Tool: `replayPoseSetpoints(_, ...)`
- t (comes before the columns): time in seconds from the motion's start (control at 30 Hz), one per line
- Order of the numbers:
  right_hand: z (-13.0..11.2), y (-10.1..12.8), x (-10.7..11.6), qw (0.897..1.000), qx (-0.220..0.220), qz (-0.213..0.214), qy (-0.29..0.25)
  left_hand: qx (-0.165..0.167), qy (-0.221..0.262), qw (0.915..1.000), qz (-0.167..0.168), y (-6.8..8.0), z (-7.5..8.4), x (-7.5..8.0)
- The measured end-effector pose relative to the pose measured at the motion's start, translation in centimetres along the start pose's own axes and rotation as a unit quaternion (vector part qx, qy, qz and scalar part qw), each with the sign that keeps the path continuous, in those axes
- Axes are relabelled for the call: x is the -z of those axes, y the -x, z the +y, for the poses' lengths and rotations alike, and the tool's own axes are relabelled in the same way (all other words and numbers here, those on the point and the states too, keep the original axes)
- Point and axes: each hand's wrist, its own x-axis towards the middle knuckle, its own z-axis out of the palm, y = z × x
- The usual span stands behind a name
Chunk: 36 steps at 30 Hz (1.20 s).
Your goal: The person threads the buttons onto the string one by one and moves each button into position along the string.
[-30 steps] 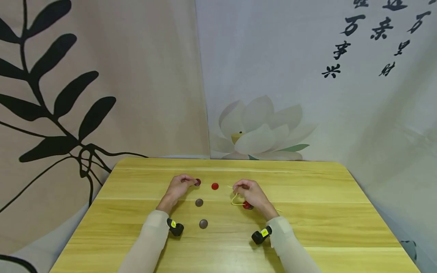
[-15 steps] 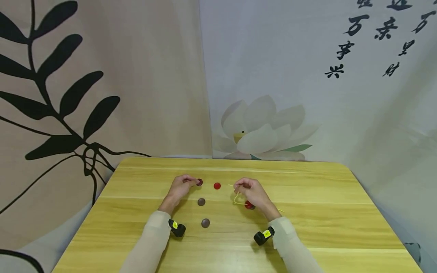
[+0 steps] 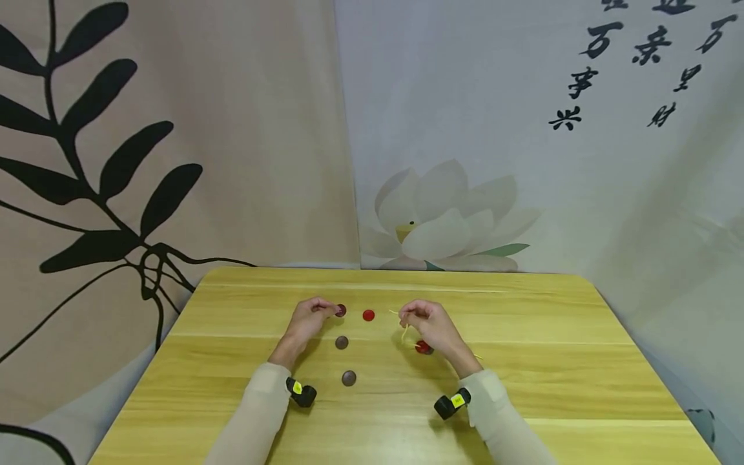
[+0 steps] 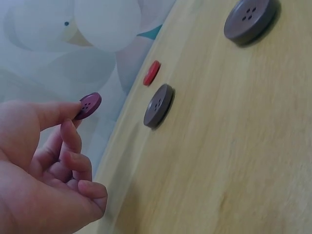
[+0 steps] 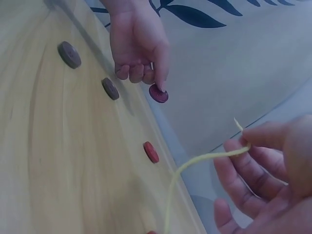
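Yellow cord (image 5: 195, 161) lower end cut off | red button (image 3: 423, 347) half-hidden by right hand (image 3: 433, 326)

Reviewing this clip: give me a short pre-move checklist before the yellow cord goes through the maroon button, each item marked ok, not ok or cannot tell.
1. Left hand pinches the maroon button at its edge, lifted off the table: ok.
2. Button holes face open, uncovered by fingers: ok in the left wrist view.
3. Right hand pinches the yellow cord near its tip, a short end sticking out: ok.
4. Cord tip lined up with a hole: not ok, the hands are apart.
5. Cord free of snags below: cannot tell; it runs toward a red button partly hidden by the hand.
6. Spare buttons within reach: ok.
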Motion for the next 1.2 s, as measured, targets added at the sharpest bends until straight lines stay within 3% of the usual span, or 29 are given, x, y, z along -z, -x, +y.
replayPoseSetpoints(0.3,-0.8,0.3,-0.2,1.0,-0.003,0.009,0.007,-0.012,0.006,0.9999,0.002,0.8,0.9,-0.6)
replayPoseSetpoints(0.63,-5.1,2.1,-0.4,1.0,-0.004,0.012,0.025,-0.025,0.017,0.9995,0.004,1.3,1.8,-1.5)
replayPoseSetpoints(0.97,-1.5,0.5,-1.0,0.999,0.014,0.006,0.035,-0.033,0.017,0.9993,-0.003,1.6,2.4,-2.1)
replayPoseSetpoints(1.2,-1.4,0.6,-1.2,0.999,0.018,0.012,0.044,-0.058,0.019,0.9981,-0.008,2.2,3.4,-2.9)
